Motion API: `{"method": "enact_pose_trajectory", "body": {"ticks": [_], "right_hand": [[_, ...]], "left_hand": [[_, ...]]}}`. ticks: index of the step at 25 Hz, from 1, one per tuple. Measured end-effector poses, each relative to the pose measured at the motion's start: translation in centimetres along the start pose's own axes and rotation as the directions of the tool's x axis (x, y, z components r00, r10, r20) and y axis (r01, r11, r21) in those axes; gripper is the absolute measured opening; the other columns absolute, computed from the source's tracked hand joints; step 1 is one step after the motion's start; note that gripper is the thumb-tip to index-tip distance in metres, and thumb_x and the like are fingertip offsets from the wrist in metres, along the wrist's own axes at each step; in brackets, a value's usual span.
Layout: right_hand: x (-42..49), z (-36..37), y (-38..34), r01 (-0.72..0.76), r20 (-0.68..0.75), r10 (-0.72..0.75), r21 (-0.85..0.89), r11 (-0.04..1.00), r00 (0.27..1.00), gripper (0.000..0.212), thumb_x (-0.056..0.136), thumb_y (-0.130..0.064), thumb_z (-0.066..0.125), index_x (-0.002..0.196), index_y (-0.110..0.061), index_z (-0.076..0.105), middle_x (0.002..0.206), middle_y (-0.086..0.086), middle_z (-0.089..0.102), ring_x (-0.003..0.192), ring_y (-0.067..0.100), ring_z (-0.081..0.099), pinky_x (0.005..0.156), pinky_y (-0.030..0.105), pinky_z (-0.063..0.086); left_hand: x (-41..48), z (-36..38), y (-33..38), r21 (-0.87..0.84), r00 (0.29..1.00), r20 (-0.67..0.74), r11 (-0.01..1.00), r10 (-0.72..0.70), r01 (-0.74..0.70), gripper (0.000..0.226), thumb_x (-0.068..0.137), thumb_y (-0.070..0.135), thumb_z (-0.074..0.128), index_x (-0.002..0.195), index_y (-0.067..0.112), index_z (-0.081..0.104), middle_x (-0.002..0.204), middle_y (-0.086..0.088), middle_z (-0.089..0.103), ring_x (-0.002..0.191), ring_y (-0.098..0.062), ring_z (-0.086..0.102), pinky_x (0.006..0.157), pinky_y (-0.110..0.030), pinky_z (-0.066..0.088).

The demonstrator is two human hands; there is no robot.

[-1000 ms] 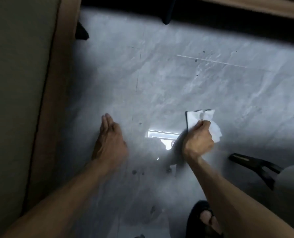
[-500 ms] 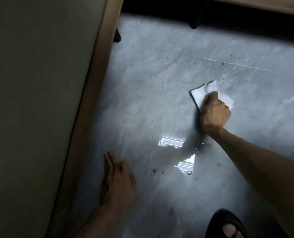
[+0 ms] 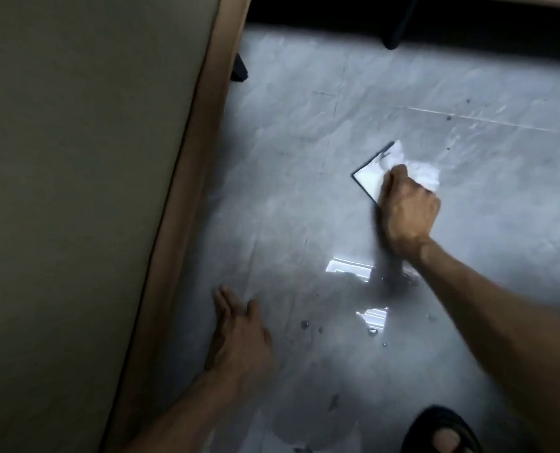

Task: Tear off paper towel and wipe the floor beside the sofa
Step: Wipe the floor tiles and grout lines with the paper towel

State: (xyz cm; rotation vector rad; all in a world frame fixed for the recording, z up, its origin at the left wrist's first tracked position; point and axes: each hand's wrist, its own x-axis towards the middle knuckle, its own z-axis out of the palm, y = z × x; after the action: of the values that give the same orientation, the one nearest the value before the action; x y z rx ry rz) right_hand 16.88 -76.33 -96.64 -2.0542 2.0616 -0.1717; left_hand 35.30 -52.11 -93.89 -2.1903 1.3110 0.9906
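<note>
Olive-grey upholstery edged by a tan-brown frame fills the left: this is the sofa [image 3: 76, 191], its side running diagonally down to the floor [image 3: 298, 165], which is pale grey marbled tile. Just beside that frame the left hand [image 3: 239, 335] lies flat on the tile, fingers straight and holding nothing. I'd say it is planted there to carry the person's weight while they lean in low. To its right a few dark specks [image 3: 305, 324] dot the tile near a bright reflection [image 3: 350, 269], which suggests that patch is not yet wiped. Farther up and to the right, well apart from the sofa, the paper towel [image 3: 368, 179] is pressed to the floor. It is a folded white sheet with one crisp corner poking out to the left and a crumpled edge to the right. The right hand [image 3: 409, 207] bears down on it, fingers curled over the wad and knuckles up, a grip that seems meant to stop the sheet slipping as it is pushed. At the bottom right a toe shows in a dark sandal [image 3: 432, 418], well apart from the towel.
</note>
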Motion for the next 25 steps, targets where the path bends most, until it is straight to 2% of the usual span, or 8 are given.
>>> {"method": "enact_pose_trajectory", "body": {"ticks": [2,4,6,10,13,17,20,25], "right_hand": [[-5.9,1.9,-2.5,0.122,0.121,-0.126,0.044,0.992,0.985,0.013,0.084,-0.008,0.058,0.097,-0.012,0.058,0.065,0.015,0.066,0.056,0.035,0.064,0.046,0.032,0.035],[-13.0,2.9,-3.8,0.654,0.170,-0.673,0.159,0.740,0.720,0.024,0.075,-0.009,0.063,0.099,-0.006,0.065,0.064,0.010,0.064,0.050,0.029,0.063,0.041,0.027,0.039],[-13.8,1.9,0.9,0.797,0.218,-0.806,0.151,0.585,0.551,0.022,0.080,-0.018,0.051,0.099,-0.014,0.059,0.065,0.004,0.062,0.052,0.025,0.062,0.041,0.026,0.039],[-9.8,-0.1,11.0,0.103,0.020,-0.101,-0.168,0.980,0.995,0.013,0.094,-0.028,0.050,0.087,-0.022,0.040,0.066,0.014,0.063,0.057,0.037,0.063,0.051,0.033,0.037],[-10.9,0.8,7.4,-0.451,-0.199,0.449,0.037,0.892,0.871,0.019,0.097,-0.029,0.041,0.084,-0.017,0.048,0.065,0.022,0.063,0.061,0.041,0.064,0.056,0.035,0.036],[-15.6,3.8,-3.6,0.037,-0.017,-0.036,0.063,0.997,0.999,0.010,0.090,-0.019,0.048,0.082,-0.021,0.043,0.060,0.006,0.062,0.052,0.032,0.059,0.048,0.028,0.029],[-15.4,2.4,1.4,0.438,0.193,-0.411,-0.131,0.889,0.891,0.010,0.096,-0.029,0.044,0.088,-0.022,0.042,0.073,0.007,0.065,0.063,0.035,0.061,0.050,0.031,0.030],[-19.1,-3.1,12.2,-0.407,-0.081,0.399,-0.229,0.884,0.913,0.012,0.092,-0.006,0.047,0.101,-0.002,0.054,0.093,0.025,0.065,0.085,0.040,0.063,0.068,0.040,0.048]], "left_hand": [[0.0,0.0,0.3,-0.024,1.000,-0.014,1.000,-0.005,0.004,0.046,0.091,0.033,0.039,0.130,0.009,0.035,0.150,-0.041,-0.006,0.142,-0.050,-0.010,0.114,-0.048,0.027],[0.1,0.5,0.3,-0.070,0.999,-0.034,0.998,-0.010,0.008,0.047,0.091,0.035,0.042,0.129,0.008,0.037,0.149,-0.043,-0.006,0.142,-0.051,-0.009,0.115,-0.050,0.025],[0.5,0.9,0.3,-0.043,0.998,-0.066,0.999,0.011,-0.013,0.049,0.091,0.040,0.042,0.128,0.007,0.038,0.148,-0.045,-0.007,0.140,-0.054,-0.011,0.117,-0.051,0.019],[1.1,3.2,0.1,-0.032,0.981,-0.195,0.999,0.020,-0.027,0.070,0.089,0.058,0.037,0.134,0.005,0.035,0.145,-0.049,-0.003,0.138,-0.058,-0.009,0.118,-0.055,0.009],[1.6,4.3,-0.2,-0.030,0.951,-0.303,0.997,0.060,-0.073,0.081,0.086,0.065,0.035,0.138,0.004,0.034,0.143,-0.051,-0.001,0.138,-0.059,-0.009,0.116,-0.057,0.002],[1.7,4.8,-0.3,-0.049,0.927,-0.363,0.992,0.089,-0.114,0.073,0.085,0.061,0.037,0.132,0.004,0.039,0.142,-0.052,0.003,0.137,-0.060,-0.005,0.115,-0.057,-0.002],[2.0,5.1,-0.6,-0.054,0.904,-0.412,0.987,0.114,-0.150,0.063,0.087,0.052,0.042,0.127,0.003,0.042,0.141,-0.053,0.005,0.137,-0.061,-0.004,0.115,-0.057,-0.002],[2.2,5.3,-0.4,-0.088,0.900,-0.425,0.985,0.099,-0.150,0.063,0.087,0.052,0.045,0.126,0.002,0.044,0.140,-0.054,0.005,0.136,-0.062,-0.003,0.114,-0.059,-0.002]]}}
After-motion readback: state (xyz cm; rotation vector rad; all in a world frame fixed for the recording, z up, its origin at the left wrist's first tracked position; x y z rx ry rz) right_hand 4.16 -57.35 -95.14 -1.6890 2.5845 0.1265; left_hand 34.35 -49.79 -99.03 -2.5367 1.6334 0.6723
